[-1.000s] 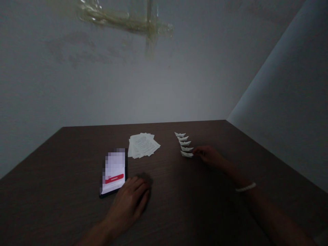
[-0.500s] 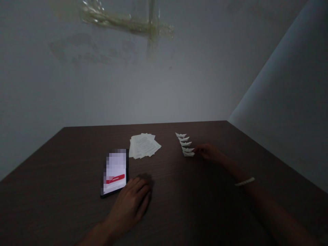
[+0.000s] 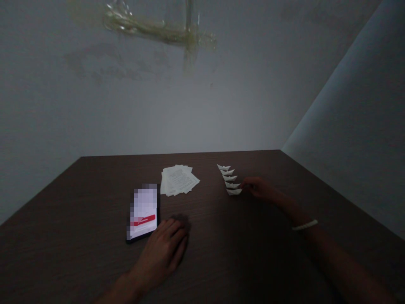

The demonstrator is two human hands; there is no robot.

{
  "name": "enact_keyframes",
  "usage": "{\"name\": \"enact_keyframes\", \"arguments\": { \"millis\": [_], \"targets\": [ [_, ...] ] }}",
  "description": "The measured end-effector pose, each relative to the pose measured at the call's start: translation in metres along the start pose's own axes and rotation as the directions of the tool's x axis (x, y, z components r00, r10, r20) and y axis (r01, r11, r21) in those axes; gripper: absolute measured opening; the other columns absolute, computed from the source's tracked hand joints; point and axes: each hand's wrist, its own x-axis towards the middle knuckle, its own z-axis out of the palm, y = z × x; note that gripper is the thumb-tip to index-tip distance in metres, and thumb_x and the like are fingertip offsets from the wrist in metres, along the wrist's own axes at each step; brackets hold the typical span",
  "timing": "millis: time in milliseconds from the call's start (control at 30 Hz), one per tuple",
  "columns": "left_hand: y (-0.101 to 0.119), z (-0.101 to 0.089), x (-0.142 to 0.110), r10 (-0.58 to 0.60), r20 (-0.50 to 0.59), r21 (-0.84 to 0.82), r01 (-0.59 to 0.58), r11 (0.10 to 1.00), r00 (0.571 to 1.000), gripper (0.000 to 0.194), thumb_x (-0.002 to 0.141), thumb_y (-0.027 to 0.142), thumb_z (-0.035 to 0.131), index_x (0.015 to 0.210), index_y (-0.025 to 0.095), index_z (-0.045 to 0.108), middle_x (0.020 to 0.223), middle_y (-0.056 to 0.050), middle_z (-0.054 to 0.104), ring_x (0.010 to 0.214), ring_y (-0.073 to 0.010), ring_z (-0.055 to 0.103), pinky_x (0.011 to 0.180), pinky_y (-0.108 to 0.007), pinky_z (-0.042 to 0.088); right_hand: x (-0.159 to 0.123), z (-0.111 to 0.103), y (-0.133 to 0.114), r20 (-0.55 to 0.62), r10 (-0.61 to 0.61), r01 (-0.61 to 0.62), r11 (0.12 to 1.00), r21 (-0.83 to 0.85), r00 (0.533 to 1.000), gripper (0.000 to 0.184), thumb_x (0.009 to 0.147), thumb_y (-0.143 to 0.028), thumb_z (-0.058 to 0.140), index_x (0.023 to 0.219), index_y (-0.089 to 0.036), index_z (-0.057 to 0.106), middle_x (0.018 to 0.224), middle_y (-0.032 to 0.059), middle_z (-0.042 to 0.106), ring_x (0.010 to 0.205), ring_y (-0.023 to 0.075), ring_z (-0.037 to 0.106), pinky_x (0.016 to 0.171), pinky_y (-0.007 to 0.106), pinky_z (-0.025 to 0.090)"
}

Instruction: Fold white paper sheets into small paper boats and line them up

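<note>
Several small white folded paper boats stand in a row right of the table's middle, running from far to near. At the near end lies the closest paper boat [image 3: 234, 192]. My right hand [image 3: 255, 187] reaches in from the right, its fingers pinched at the right tips of the two nearest boats. Which of these two tips it grips is hard to make out in the dim light. My left hand [image 3: 166, 245] rests palm down on the table, fingers loosely bent and holding nothing. It lies beside the lower right corner of a lit tablet or phone [image 3: 144, 213].
A loose stack of printed paper sheets [image 3: 179, 180] lies left of the boats. The dark brown wooden table [image 3: 202, 278] meets a grey wall [image 3: 202, 114] at its far edge. Yellowish tape [image 3: 152, 33] crosses the upper wall. A pale bracelet [image 3: 305, 225] circles my right wrist.
The view has shifted very slightly. The nearest paper boat's right tip sits a touch farther right, with my right hand still at it. My left hand stays in place.
</note>
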Motion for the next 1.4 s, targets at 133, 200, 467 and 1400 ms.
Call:
{"name": "enact_keyframes", "arguments": {
  "millis": [133,200,467,1400],
  "targets": [
    [0.002,-0.003,0.001,-0.016,0.014,-0.018,0.016,1.000,1.000,0.023,0.093,0.017,0.038,0.094,0.016,0.061,0.093,-0.008,0.060,0.085,-0.0238,0.054,0.076,-0.041,0.046,0.006,-0.010,-0.018,-0.100,-0.047,0.043,0.998,-0.041,0.994,0.025,0.084,-0.009,0.047,0.093,-0.020,0.068,0.093,0.0063,0.067,0.085,0.0184,0.063,0.074,0.029,0.046],
    [0.002,-0.003,0.002,-0.020,0.023,-0.019,0.020,1.000,1.000,0.024,0.092,0.017,0.038,0.093,0.016,0.062,0.091,-0.009,0.059,0.084,-0.0238,0.054,0.075,-0.040,0.046,0.012,-0.010,-0.032,-0.217,-0.094,0.077,0.993,-0.086,0.972,0.021,0.086,-0.012,0.048,0.091,-0.020,0.067,0.090,0.0057,0.068,0.079,0.0176,0.063,0.070,0.028,0.046],
    [0.001,-0.004,-0.005,-0.002,0.027,0.001,0.002,1.000,1.000,0.023,0.092,0.016,0.040,0.096,0.016,0.062,0.095,-0.009,0.060,0.089,-0.0247,0.054,0.081,-0.043,0.047,0.055,0.017,-0.106,-0.167,-0.260,0.244,0.964,-0.108,0.951,0.014,0.083,-0.014,0.057,0.091,-0.020,0.067,0.093,0.0040,0.070,0.087,0.0183,0.063,0.079,0.030,0.046],
    [0.003,-0.007,-0.010,0.017,0.016,-0.045,-0.016,0.999,1.000,0.022,0.088,0.012,0.043,0.099,0.017,0.062,0.095,-0.008,0.060,0.089,-0.0238,0.054,0.081,-0.041,0.046,0.134,0.096,-0.153,0.101,-0.325,0.336,0.934,-0.118,0.940,0.024,0.085,-0.034,0.063,0.100,-0.016,0.068,0.105,0.0082,0.068,0.103,0.0213,0.060,0.090,0.033,0.042]
  ]
}}
